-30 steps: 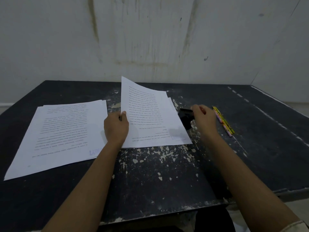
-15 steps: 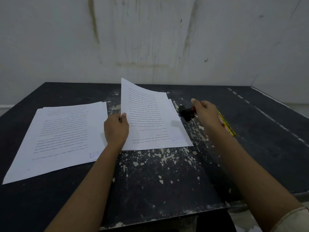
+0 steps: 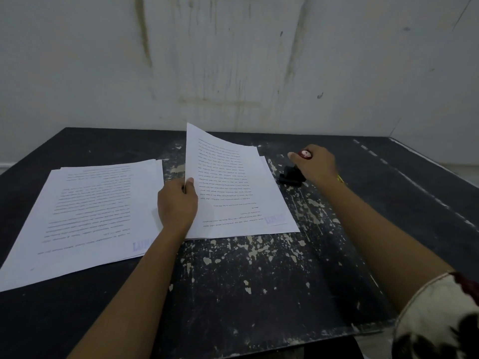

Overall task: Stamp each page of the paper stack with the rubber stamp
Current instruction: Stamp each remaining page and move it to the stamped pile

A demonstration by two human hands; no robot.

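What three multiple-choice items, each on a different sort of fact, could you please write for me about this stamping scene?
1. Where is the rubber stamp?
A. On a shelf.
B. Right of the right stack, in the right hand.
C. On the floor.

2. What colour is the stamp mark on the top sheet?
A. Red.
B. Green.
C. Bluish.

3. How does the top sheet lie?
A. Flat.
B. Raised at its left edge.
C. Crumpled.

Key:
1 B: the right hand's grip is round the stamp beside that stack.
2 C: the mark at the sheet's near right corner is bluish.
3 B: the left hand pinches the raised edge.
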